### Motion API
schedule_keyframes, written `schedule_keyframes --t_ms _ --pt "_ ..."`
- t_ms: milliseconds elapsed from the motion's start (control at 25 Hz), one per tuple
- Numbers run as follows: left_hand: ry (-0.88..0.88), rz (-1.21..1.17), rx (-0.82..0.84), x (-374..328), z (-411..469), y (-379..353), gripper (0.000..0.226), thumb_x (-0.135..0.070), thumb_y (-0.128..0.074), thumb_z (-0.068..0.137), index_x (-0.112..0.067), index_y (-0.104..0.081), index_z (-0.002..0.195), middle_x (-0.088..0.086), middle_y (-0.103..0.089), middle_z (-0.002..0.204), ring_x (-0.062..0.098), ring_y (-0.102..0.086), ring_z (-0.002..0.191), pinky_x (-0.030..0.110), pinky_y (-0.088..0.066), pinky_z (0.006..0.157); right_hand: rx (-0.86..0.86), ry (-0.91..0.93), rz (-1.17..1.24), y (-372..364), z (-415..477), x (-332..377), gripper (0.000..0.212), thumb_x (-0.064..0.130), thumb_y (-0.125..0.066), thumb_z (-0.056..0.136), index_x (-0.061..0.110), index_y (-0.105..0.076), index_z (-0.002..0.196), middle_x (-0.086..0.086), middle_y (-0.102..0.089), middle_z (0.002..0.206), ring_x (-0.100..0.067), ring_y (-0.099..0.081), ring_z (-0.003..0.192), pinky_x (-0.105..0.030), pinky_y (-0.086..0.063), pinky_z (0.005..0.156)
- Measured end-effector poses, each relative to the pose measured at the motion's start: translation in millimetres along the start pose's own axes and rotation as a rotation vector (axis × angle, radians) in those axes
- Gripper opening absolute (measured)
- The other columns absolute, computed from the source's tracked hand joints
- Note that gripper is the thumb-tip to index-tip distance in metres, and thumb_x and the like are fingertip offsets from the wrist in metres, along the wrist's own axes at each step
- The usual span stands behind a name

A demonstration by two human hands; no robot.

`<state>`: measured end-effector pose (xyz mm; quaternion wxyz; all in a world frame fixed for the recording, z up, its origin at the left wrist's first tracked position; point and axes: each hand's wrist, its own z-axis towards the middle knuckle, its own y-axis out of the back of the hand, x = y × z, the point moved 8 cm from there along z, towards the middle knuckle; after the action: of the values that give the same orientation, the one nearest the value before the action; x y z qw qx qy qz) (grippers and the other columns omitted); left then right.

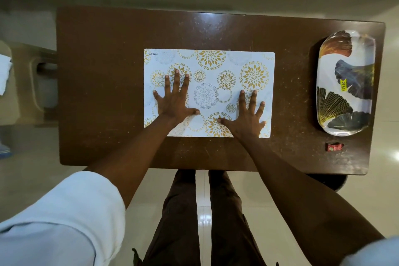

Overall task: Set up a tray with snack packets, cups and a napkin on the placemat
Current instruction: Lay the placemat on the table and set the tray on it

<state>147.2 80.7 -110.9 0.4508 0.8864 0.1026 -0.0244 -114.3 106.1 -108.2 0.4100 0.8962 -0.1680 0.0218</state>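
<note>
Head: placemat (216, 60) long axis left-right; tray (345, 84) lengthwise front-back.

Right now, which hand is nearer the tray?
Right. The right hand lies flat on the placemat's right half, closer to the tray at the table's right end. The left hand lies flat on the placemat's left half, farther away.
</note>
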Motion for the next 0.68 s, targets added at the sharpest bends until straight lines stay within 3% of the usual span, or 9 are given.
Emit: schedule_keyframes --t_ms 280,400,480,560,640,680 --pt "0.002 -0.001 0.007 -1.8 0.1 1.3 0.135 -0.09 -0.061 0.066 -0.034 0.014 0.162 0.002 0.024 0.171 0.036 0.012 0.16 0.079 -0.016 0.115 0.002 -0.006 0.001 0.2 0.9 -1.6 0.131 0.09 -0.062 0.068 0.042 0.013 0.164 0.006 0.029 0.171 -0.04 0.016 0.161 -0.081 -0.015 0.115" --pt "0.011 0.026 0.004 -9.0 -0.1 8.9 0.124 -0.082 -0.061 0.075 -0.029 0.007 0.164 0.006 0.018 0.172 0.035 0.009 0.161 0.074 -0.016 0.118 0.005 -0.009 0.015 5.2 1.0 2.2 0.127 0.087 -0.062 0.073 0.039 0.012 0.164 0.004 0.027 0.172 -0.039 0.014 0.161 -0.079 -0.013 0.117" --pt "-0.015 0.054 -0.098 -27.9 2.0 30.2 0.097 -0.071 -0.057 0.089 -0.023 -0.016 0.163 0.01 -0.002 0.174 0.035 -0.005 0.161 0.066 -0.018 0.122 -0.057 0.002 0.048 19.7 1.2 3.3 0.116 0.084 -0.054 0.081 0.036 0.009 0.166 0.002 0.021 0.174 -0.037 0.007 0.162 -0.075 -0.01 0.12" --pt "-0.101 0.076 -0.246 -63.8 3.5 62.5 0.058 -0.058 -0.048 0.1 -0.019 -0.05 0.144 0.013 -0.041 0.16 0.034 -0.037 0.15 0.056 -0.03 0.12 -0.154 0.001 0.1 42.9 -0.8 -5.1 0.1 0.078 -0.047 0.091 0.031 -0.002 0.167 -0.001 0.005 0.176 -0.036 -0.006 0.162 -0.068 -0.011 0.123" --pt "-0.197 0.09 -0.33 -110.5 10.1 95.0 0.043 -0.048 -0.04 0.107 -0.015 -0.066 0.119 0.011 -0.067 0.13 0.032 -0.059 0.124 0.048 -0.043 0.105 -0.248 -0.033 0.191 71.1 -2.4 -28.1 0.084 0.069 -0.047 0.097 0.02 -0.026 0.162 -0.008 -0.029 0.169 -0.035 -0.034 0.153 -0.061 -0.03 0.12" --pt "-0.229 0.065 -0.343 -133.2 14.5 111.0 0.041 -0.043 -0.04 0.108 -0.013 -0.068 0.112 0.011 -0.071 0.12 0.033 -0.063 0.115 0.047 -0.046 0.098 -0.291 -0.046 0.278 85.8 -2.8 -42.0 0.073 0.063 -0.049 0.1 0.014 -0.04 0.153 -0.011 -0.048 0.156 -0.034 -0.049 0.141 -0.054 -0.043 0.11"
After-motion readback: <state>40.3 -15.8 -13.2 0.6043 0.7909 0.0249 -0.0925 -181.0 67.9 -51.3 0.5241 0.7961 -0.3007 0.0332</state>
